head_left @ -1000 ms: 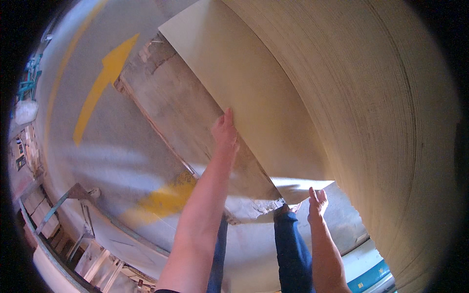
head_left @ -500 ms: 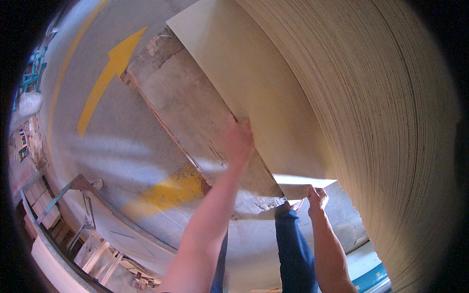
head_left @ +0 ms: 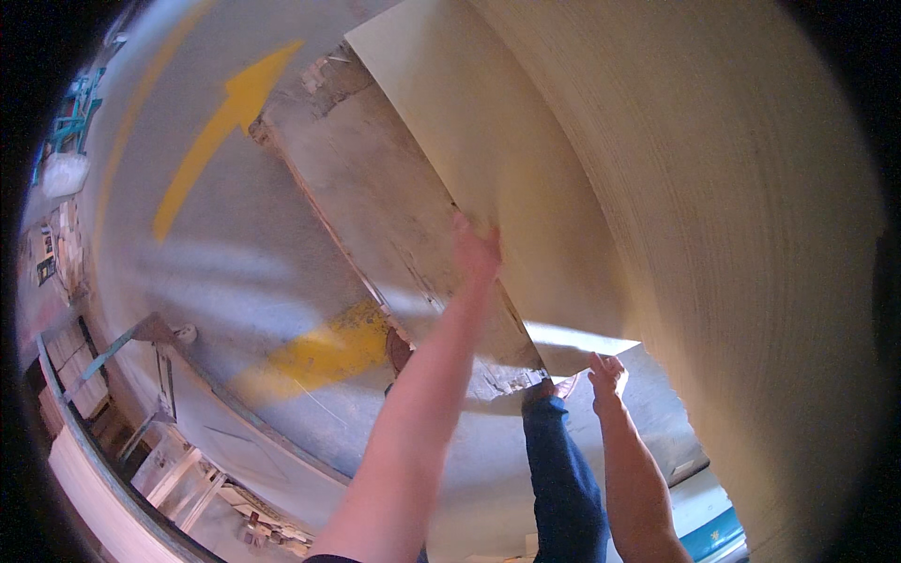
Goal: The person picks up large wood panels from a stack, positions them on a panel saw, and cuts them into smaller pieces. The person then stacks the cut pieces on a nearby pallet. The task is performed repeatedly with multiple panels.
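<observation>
A large, smooth beige board (head_left: 554,244) runs from the top of the view down toward me. My left hand (head_left: 479,249) is closed around its left long edge, about midway along. At the near end, next to a bright strip of light across the board, my right hand (head_left: 608,375) has its fingers bent and pinched at the near edge. Beneath the board's left side lies a worn, dusty panel (head_left: 375,178) with chipped edges. How my left fingers sit under the board is hidden.
A tall stack of thin sheets (head_left: 732,235) rises along the right. Yellow markings, including an arrow (head_left: 225,122), are painted on the grey floor. A metal-framed cart (head_left: 150,347) with wood pieces stands lower left. My trousered leg (head_left: 563,469) is between my arms.
The board and both hands keep nearly the same places relative to each other. The whole view has shifted slightly, and the stack's layers now look blurred.
</observation>
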### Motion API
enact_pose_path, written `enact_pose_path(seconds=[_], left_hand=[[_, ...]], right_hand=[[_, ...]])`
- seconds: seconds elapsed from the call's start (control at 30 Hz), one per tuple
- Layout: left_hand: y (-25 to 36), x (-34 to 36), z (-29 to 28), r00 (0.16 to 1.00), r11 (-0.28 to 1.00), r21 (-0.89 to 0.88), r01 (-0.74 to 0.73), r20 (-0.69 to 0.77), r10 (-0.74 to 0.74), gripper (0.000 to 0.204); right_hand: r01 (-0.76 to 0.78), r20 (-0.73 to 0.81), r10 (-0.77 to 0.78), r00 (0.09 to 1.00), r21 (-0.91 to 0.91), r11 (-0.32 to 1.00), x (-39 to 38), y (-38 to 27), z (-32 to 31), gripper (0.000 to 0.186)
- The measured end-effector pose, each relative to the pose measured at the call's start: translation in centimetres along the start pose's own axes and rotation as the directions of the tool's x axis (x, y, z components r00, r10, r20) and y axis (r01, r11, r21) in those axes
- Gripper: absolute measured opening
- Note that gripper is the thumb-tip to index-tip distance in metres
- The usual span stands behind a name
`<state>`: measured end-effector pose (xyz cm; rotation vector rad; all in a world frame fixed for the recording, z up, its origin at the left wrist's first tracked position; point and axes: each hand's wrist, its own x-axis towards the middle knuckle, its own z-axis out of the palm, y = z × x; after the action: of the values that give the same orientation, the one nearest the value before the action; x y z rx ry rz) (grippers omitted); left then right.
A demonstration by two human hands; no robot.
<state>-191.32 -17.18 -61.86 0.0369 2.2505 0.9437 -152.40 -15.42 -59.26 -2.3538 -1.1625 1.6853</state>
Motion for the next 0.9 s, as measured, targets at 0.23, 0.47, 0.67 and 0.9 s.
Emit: enact_pose_path(seconds=[0.23,0.47,0.67,0.9], left_hand=[[-4.9,-4.8,-8.4,0.99,0.964,-0.265,-0.012,0.135,0.05,0.091],[-10.0,-27.5,-24.0,0.986,0.991,-0.043,0.126,0.115,-0.121,0.065],[-21.2,-53.9,-32.1,0.862,0.876,0.09,0.475,-0.251,-0.441,0.064],[-17.5,-64.2,-29.1,0.887,0.841,0.297,0.453,-0.247,-0.39,0.061]], right_hand=[[0.181,0.114,-0.159,0.981,-0.214,0.96,-4.3,6.1,-3.4,0.068],[0.485,0.47,-0.242,0.849,-0.511,0.709,-18.5,-3.5,-5.4,0.056],[0.561,0.556,-0.285,0.781,-0.425,0.71,-27.3,-8.8,-10.4,0.049],[0.583,0.454,-0.4,0.796,-0.397,0.709,-31.1,-3.2,-25.6,0.054]])
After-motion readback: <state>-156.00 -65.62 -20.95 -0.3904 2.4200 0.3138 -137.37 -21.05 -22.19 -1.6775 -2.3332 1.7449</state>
